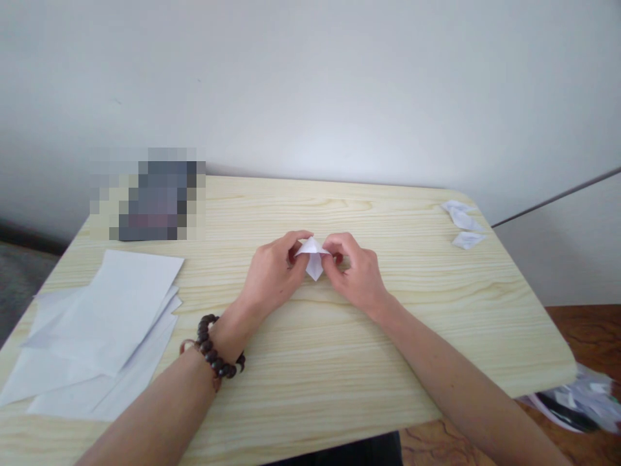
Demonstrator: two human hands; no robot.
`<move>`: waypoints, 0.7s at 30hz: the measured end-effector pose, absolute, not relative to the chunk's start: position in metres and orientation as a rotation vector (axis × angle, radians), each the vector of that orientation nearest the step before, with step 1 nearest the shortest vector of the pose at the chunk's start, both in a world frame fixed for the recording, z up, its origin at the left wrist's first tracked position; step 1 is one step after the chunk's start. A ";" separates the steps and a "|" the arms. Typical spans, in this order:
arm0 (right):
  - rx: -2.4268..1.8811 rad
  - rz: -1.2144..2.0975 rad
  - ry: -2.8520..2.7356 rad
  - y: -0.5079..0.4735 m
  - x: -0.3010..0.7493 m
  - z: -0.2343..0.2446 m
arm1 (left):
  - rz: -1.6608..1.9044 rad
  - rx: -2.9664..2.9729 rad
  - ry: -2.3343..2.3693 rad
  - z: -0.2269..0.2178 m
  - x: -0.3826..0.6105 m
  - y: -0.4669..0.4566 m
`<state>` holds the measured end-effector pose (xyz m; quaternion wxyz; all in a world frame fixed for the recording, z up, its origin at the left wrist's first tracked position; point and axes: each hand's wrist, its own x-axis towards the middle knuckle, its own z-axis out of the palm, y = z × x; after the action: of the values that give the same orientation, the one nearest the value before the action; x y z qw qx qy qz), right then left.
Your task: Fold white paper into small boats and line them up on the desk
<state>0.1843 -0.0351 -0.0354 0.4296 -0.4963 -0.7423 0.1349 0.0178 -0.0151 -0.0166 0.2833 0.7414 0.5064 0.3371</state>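
Note:
A small piece of folded white paper (315,264) is held up between both hands over the middle of the table. It has a peaked top and a point hanging downward. My left hand (277,268) pinches its left side between thumb and fingers. On the opposite side, my right hand (356,268) grips the right edge in the same way. The hidden fingertips lie behind the paper. A dark beaded bracelet (211,353) circles my left wrist.
Loose white paper sheets (130,304) lie overlapping at the left of the wooden table (310,388). Several small folded paper pieces (463,220) rest at the far right. A blurred dark object (158,200) sits at the back left, near the wall. A bag-lined bin (572,401) stands below right.

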 end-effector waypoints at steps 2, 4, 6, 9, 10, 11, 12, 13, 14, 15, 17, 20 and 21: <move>-1.182 0.356 -1.854 -0.034 0.186 -0.035 | 0.919 1.883 1.283 -0.015 0.016 -0.014; -1.095 0.379 -1.871 -0.033 0.188 -0.033 | 0.931 1.775 1.183 -0.014 0.014 -0.012; -1.021 0.411 -1.882 -0.032 0.190 -0.031 | 0.935 1.693 1.090 -0.014 0.011 -0.010; -0.986 0.479 -1.858 -0.032 0.192 -0.029 | 0.929 1.668 1.020 -0.015 0.008 -0.007; -0.986 0.503 -1.849 -0.032 0.192 -0.029 | 0.924 1.668 1.013 -0.015 0.007 -0.006; -0.989 0.528 -1.839 -0.031 0.193 -0.029 | 0.921 1.666 1.007 -0.015 0.006 -0.005; -0.990 0.555 -1.829 -0.031 0.193 -0.028 | 0.919 1.658 0.998 -0.015 0.005 -0.005; -0.987 0.582 -1.815 -0.031 0.193 -0.028 | 0.918 1.644 0.983 -0.015 0.004 -0.005; -0.982 0.611 -1.797 -0.031 0.194 -0.028 | 0.916 1.628 0.960 -0.014 0.003 -0.005; -0.977 0.639 -1.777 -0.032 0.194 -0.027 | 0.909 1.609 0.930 -0.013 0.002 -0.005; -0.975 0.688 -1.746 -0.032 0.194 -0.027 | 0.887 1.569 0.868 -0.010 0.000 -0.005; -1.003 0.733 -1.727 -0.032 0.195 -0.027 | 0.849 1.522 0.840 -0.005 -0.004 -0.005; -1.017 0.740 -1.724 -0.032 0.195 -0.027 | 0.837 1.517 0.852 -0.004 -0.005 -0.005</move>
<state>0.1952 -0.0323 -0.0274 0.4828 -0.4173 -0.7075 0.3036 -0.0049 -0.0048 -0.0042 0.5692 0.6460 0.3627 0.3566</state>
